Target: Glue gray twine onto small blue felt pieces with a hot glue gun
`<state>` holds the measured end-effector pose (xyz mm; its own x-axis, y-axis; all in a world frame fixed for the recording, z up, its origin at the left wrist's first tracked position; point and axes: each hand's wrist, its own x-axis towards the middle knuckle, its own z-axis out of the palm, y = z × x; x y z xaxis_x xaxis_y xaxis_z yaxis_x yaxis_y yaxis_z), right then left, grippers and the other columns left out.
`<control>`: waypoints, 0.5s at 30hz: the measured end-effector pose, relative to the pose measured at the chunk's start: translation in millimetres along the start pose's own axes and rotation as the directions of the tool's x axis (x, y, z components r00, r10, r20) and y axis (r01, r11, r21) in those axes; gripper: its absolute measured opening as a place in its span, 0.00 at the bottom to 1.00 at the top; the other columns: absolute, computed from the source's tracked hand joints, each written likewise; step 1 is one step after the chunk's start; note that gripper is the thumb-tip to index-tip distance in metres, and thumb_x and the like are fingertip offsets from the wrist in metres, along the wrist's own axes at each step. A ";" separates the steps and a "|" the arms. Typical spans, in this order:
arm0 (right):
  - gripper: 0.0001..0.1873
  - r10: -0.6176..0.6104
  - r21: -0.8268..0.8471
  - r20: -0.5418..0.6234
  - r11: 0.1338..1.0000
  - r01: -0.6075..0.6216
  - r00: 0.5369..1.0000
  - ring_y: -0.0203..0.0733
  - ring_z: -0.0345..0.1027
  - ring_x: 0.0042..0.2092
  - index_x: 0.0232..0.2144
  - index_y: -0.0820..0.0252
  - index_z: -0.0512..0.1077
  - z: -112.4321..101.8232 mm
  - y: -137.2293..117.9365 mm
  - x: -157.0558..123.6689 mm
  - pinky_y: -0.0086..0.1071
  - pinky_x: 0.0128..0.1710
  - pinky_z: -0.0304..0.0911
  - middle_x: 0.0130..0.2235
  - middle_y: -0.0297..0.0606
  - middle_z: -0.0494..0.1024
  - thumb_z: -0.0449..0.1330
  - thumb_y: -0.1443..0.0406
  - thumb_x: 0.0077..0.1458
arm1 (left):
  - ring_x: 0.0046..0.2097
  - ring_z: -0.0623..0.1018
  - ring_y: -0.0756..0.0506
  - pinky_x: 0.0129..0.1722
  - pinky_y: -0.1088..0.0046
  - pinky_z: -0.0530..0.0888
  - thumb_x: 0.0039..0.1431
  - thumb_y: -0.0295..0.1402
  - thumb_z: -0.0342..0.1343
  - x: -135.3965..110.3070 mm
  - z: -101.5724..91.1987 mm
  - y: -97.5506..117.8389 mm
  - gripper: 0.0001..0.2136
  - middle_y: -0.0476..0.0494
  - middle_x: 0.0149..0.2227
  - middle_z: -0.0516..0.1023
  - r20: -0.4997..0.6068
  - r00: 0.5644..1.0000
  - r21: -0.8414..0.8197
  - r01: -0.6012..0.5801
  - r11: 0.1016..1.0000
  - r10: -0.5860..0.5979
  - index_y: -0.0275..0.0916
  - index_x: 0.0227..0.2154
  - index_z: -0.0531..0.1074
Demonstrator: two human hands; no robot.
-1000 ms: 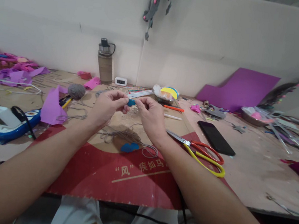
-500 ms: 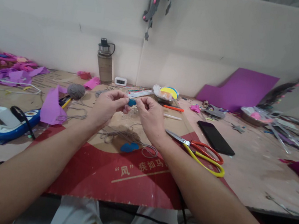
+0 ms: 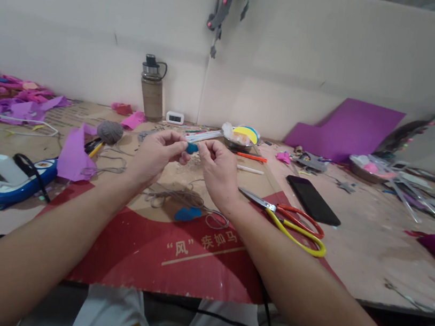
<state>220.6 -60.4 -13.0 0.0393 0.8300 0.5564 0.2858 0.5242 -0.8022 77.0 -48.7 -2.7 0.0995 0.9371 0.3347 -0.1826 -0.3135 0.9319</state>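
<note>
Both my hands are raised over the middle of the table and pinch one small blue felt piece (image 3: 192, 148) between them. My left hand (image 3: 157, 154) grips it from the left with thumb and fingers closed. My right hand (image 3: 218, 169) pinches its right side. Below them on the brown card lie a tangle of grey yarn (image 3: 178, 197) and another blue felt piece (image 3: 188, 213). A grey yarn ball (image 3: 110, 132) sits to the left.
Red-and-yellow scissors (image 3: 293, 227) lie right of my right wrist, a black phone (image 3: 312, 199) beyond them. A water bottle (image 3: 152, 89), a small clock (image 3: 175, 117) and a metal bowl (image 3: 241, 136) stand at the back. Purple felt scraps (image 3: 75, 154) and a blue device (image 3: 22, 184) lie left.
</note>
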 end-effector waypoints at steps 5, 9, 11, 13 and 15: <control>0.13 -0.012 0.005 -0.008 1.000 0.012 1.000 0.33 0.54 0.28 0.24 0.58 0.65 0.4 1.7 0.2 0.31 0.31 0.52 0.24 0.29 0.63 0.53 0.60 0.60 | 0.23 0.73 0.52 0.27 0.75 0.71 0.49 0.29 0.62 -0.2 0.4 -0.4 0.04 0.48 0.21 0.74 0.012 1.000 -0.010 -0.012 1.000 0.012 0.36 0.25 0.72; 0.13 0.002 0.004 -0.009 1.000 -0.002 1.000 0.33 0.55 0.28 0.24 0.58 0.65 0.9 2.4 0.4 0.31 0.31 0.52 0.25 0.29 0.64 0.53 0.60 0.60 | 0.24 0.73 0.52 0.27 0.75 0.71 0.49 0.29 0.62 -0.6 0.6 -0.4 0.04 0.48 0.21 0.74 0.013 1.000 -0.009 -0.002 1.000 0.002 0.36 0.25 0.72; 0.13 0.007 0.002 -0.013 1.000 -0.007 1.000 0.33 0.55 0.29 0.25 0.58 0.65 1.1 2.6 0.4 0.31 0.31 0.52 0.25 0.30 0.64 0.54 0.60 0.60 | 0.24 0.73 0.52 0.28 0.75 0.71 0.49 0.29 0.62 -0.3 0.3 -0.6 0.04 0.48 0.21 0.74 0.018 1.000 -0.014 0.004 1.000 -0.004 0.36 0.25 0.72; 0.13 0.006 0.002 -0.018 1.000 -0.006 1.000 0.33 0.55 0.29 0.25 0.58 0.65 1.3 2.9 0.3 0.31 0.31 0.52 0.25 0.30 0.64 0.54 0.60 0.60 | 0.24 0.73 0.52 0.28 0.75 0.71 0.49 0.28 0.62 0.1 -0.1 -0.9 0.04 0.48 0.21 0.74 0.026 1.000 -0.022 0.010 1.000 -0.010 0.36 0.25 0.72; 0.13 0.003 0.006 -0.023 1.000 -0.003 1.000 0.33 0.55 0.28 0.25 0.59 0.66 1.5 3.5 0.2 0.31 0.31 0.53 0.25 0.30 0.64 0.54 0.60 0.60 | 0.24 0.74 0.52 0.27 0.75 0.71 0.49 0.28 0.61 0.5 -0.4 -1.0 0.03 0.47 0.21 0.75 0.033 0.999 -0.035 0.015 0.999 -0.014 0.35 0.26 0.72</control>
<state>220.1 -58.1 -15.9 0.0625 0.8271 0.5586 0.2798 0.5228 -0.8052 76.8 -47.8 -3.5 0.1344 0.9358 0.3259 -0.2154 -0.2934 0.9314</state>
